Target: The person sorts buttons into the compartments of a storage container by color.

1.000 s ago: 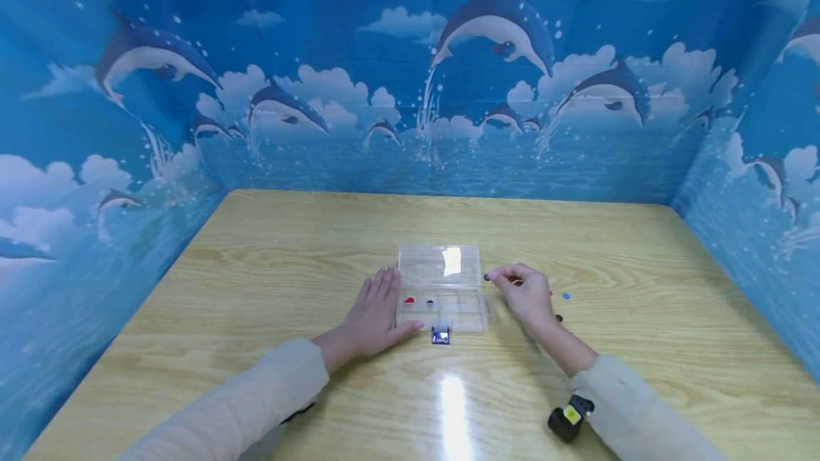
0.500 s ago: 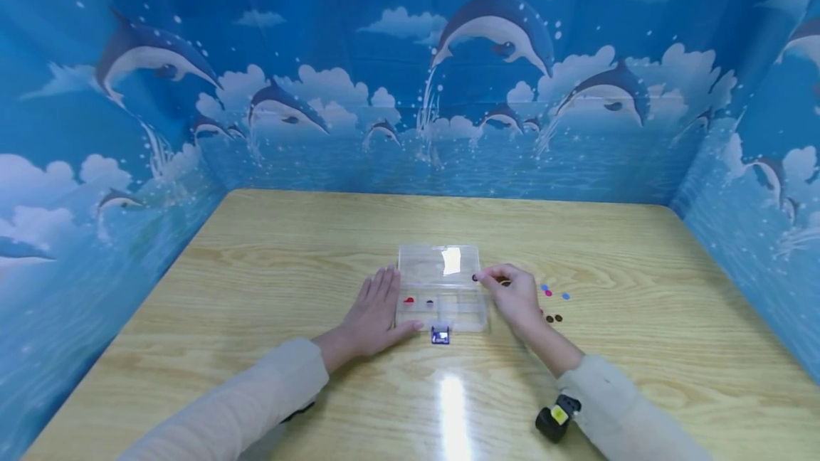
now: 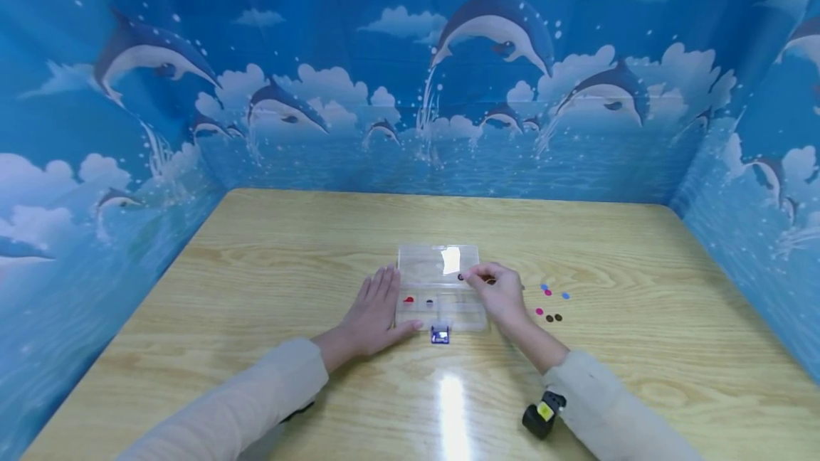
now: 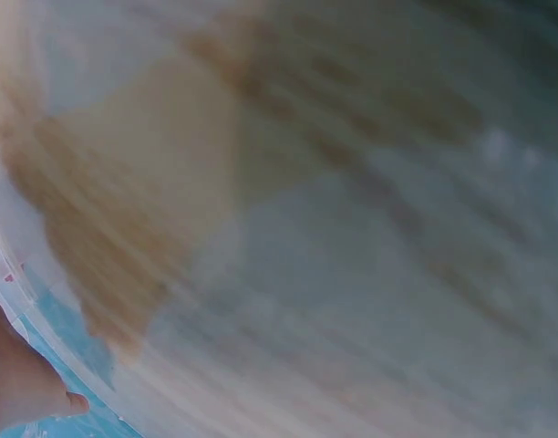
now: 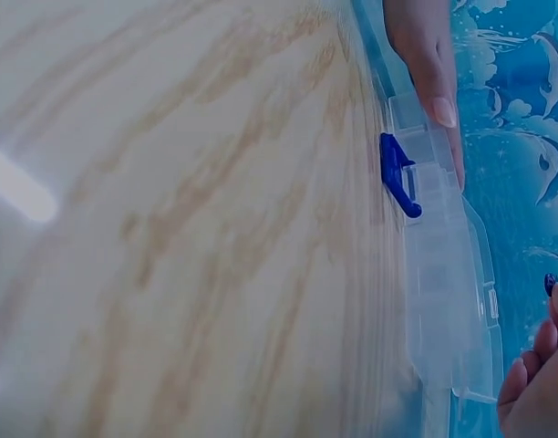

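A clear compartment box [image 3: 463, 319] lies with its lid [image 3: 423, 265] swung back behind it. Red [image 3: 408, 300] and dark [image 3: 430, 301] small pieces sit in separate back-row compartments. My left hand [image 3: 374, 319] lies flat with extended fingers along the box's left side, its thumb at the front left corner. Over the lid's right part, my right hand [image 3: 502, 294] pinches a small dark round piece [image 3: 460, 277] between thumb and finger; the right wrist view also shows this piece [image 5: 551, 284]. A blue latch [image 3: 440, 335] hangs at the box's front.
Several small discs lie right of the box: blue [image 3: 566, 296], pink [image 3: 539, 311] and dark brown [image 3: 559, 317]. The wood-grain table [image 3: 288, 233] is surrounded by a blue dolphin-print curtain [image 3: 359, 155]. A black device [image 3: 539, 418] is strapped at the right wrist.
My right hand has moved left with the dark piece, from beside the box to over the lid. More discs on the table are uncovered. My left hand has stayed in place.
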`<act>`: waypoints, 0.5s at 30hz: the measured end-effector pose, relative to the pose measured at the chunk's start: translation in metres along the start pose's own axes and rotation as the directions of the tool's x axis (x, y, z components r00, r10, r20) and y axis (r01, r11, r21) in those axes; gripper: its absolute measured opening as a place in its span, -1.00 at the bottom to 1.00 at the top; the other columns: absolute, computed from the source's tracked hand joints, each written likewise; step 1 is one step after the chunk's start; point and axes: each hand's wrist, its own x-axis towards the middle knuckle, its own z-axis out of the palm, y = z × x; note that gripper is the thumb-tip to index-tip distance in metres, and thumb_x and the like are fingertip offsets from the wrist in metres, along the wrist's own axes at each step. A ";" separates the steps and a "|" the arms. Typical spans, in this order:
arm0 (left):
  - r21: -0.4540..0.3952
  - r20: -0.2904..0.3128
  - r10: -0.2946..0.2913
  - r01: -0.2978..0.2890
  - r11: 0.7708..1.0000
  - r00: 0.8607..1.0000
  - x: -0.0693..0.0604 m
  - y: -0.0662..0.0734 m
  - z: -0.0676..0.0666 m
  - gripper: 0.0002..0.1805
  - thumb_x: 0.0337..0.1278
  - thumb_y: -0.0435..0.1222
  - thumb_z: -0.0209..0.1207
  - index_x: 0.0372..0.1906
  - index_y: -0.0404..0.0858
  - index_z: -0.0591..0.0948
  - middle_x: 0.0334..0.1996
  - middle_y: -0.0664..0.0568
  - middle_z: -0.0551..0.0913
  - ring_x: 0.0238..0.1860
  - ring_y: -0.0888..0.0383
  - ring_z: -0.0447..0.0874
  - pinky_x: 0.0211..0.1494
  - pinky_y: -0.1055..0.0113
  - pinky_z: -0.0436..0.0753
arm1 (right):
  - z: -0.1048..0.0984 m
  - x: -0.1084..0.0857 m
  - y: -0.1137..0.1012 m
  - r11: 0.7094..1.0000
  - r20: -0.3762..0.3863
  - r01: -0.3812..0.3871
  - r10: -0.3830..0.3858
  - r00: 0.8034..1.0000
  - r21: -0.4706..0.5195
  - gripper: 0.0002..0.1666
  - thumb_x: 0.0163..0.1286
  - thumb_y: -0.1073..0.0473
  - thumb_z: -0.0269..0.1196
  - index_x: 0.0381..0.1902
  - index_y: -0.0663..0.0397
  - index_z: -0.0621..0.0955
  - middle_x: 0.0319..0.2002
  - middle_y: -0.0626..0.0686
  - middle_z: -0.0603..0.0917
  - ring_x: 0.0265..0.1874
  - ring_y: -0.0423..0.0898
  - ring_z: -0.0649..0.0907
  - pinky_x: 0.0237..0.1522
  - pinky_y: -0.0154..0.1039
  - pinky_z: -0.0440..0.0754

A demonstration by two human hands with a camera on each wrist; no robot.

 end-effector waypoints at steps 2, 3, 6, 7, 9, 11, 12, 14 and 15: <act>0.001 0.001 0.000 0.000 1.000 1.000 0.000 0.000 0.000 0.05 0.18 0.32 -0.23 0.44 -0.40 -0.19 0.47 -0.25 -0.24 0.48 -0.14 -0.29 0.50 -0.03 -0.15 | 0.002 0.000 -0.001 1.000 0.009 0.001 -0.001 1.000 0.003 -0.81 0.22 0.26 0.24 -0.24 0.28 0.63 -0.29 0.09 0.62 -0.38 -0.18 0.48 -0.41 -0.49 0.49; -0.001 0.002 0.000 0.000 1.000 1.000 0.000 0.000 0.000 0.05 0.18 0.32 -0.23 0.44 -0.40 -0.18 0.47 -0.25 -0.24 0.48 -0.14 -0.29 0.50 -0.03 -0.15 | 0.003 0.000 -0.002 1.000 0.013 0.002 -0.002 1.000 0.008 -0.80 0.21 0.26 0.25 -0.25 0.29 0.63 -0.31 0.08 0.62 -0.39 -0.18 0.47 -0.42 -0.49 0.49; -0.008 0.002 0.000 0.000 1.000 1.000 0.000 0.000 0.000 0.05 0.18 0.32 -0.22 0.44 -0.39 -0.18 0.47 -0.25 -0.23 0.48 -0.14 -0.29 0.50 -0.04 -0.15 | 0.007 -0.001 -0.003 1.000 0.028 -0.004 0.003 1.000 0.020 -0.81 0.21 0.25 0.25 -0.26 0.27 0.63 -0.37 0.03 0.60 -0.43 -0.18 0.46 -0.45 -0.47 0.47; -0.010 0.001 0.000 0.000 1.000 1.000 0.000 0.001 0.000 0.04 0.18 0.32 -0.22 0.44 -0.39 -0.17 0.47 -0.25 -0.23 0.48 -0.15 -0.29 0.50 -0.04 -0.14 | 0.009 -0.001 -0.003 1.000 0.029 -0.005 0.005 1.000 0.022 -0.82 0.20 0.25 0.26 -0.27 0.26 0.64 -0.39 0.02 0.59 -0.44 -0.18 0.45 -0.47 -0.47 0.46; -0.013 -0.001 0.000 0.000 1.000 1.000 0.000 0.001 -0.001 0.04 0.18 0.32 -0.21 0.44 -0.39 -0.17 0.47 -0.25 -0.22 0.48 -0.15 -0.28 0.50 -0.04 -0.14 | 0.012 -0.001 -0.003 1.000 0.035 -0.006 0.005 0.999 0.027 -0.83 0.19 0.25 0.27 -0.29 0.25 0.64 -0.42 0.00 0.57 -0.46 -0.18 0.45 -0.49 -0.47 0.45; -0.009 0.001 -0.001 0.001 1.000 1.000 0.000 0.001 -0.001 0.04 0.18 0.32 -0.22 0.44 -0.40 -0.17 0.47 -0.25 -0.23 0.48 -0.15 -0.29 0.50 -0.04 -0.15 | 0.015 -0.001 -0.004 1.000 0.039 0.000 -0.001 0.999 0.020 -0.84 0.19 0.25 0.28 -0.30 0.24 0.64 -0.44 -0.01 0.56 -0.47 -0.18 0.44 -0.50 -0.47 0.44; -0.005 0.002 -0.002 0.002 1.000 1.000 0.000 0.001 -0.001 0.05 0.18 0.32 -0.22 0.44 -0.39 -0.18 0.47 -0.25 -0.23 0.48 -0.15 -0.29 0.50 -0.03 -0.15 | 0.016 -0.001 -0.004 1.000 0.040 0.007 -0.007 0.999 0.015 -0.85 0.19 0.25 0.28 -0.31 0.24 0.64 -0.44 -0.01 0.56 -0.47 -0.18 0.44 -0.50 -0.47 0.44; -0.003 0.001 -0.003 0.003 1.000 1.000 0.000 0.001 -0.001 0.05 0.18 0.32 -0.22 0.44 -0.40 -0.18 0.47 -0.25 -0.23 0.48 -0.15 -0.29 0.50 -0.03 -0.14 | 0.018 -0.001 -0.005 1.000 0.041 0.014 -0.015 0.999 0.005 -0.85 0.18 0.24 0.28 -0.31 0.23 0.65 -0.44 0.00 0.55 -0.47 -0.17 0.44 -0.49 -0.46 0.44; -0.001 0.002 -0.004 0.004 1.000 1.000 0.000 0.001 -0.001 0.05 0.18 0.32 -0.22 0.44 -0.40 -0.18 0.47 -0.25 -0.23 0.48 -0.15 -0.29 0.50 -0.03 -0.14 | 0.018 0.000 -0.005 1.000 0.039 0.018 -0.018 0.999 -0.004 -0.85 0.18 0.24 0.28 -0.32 0.23 0.65 -0.43 0.00 0.55 -0.46 -0.17 0.44 -0.48 -0.46 0.44</act>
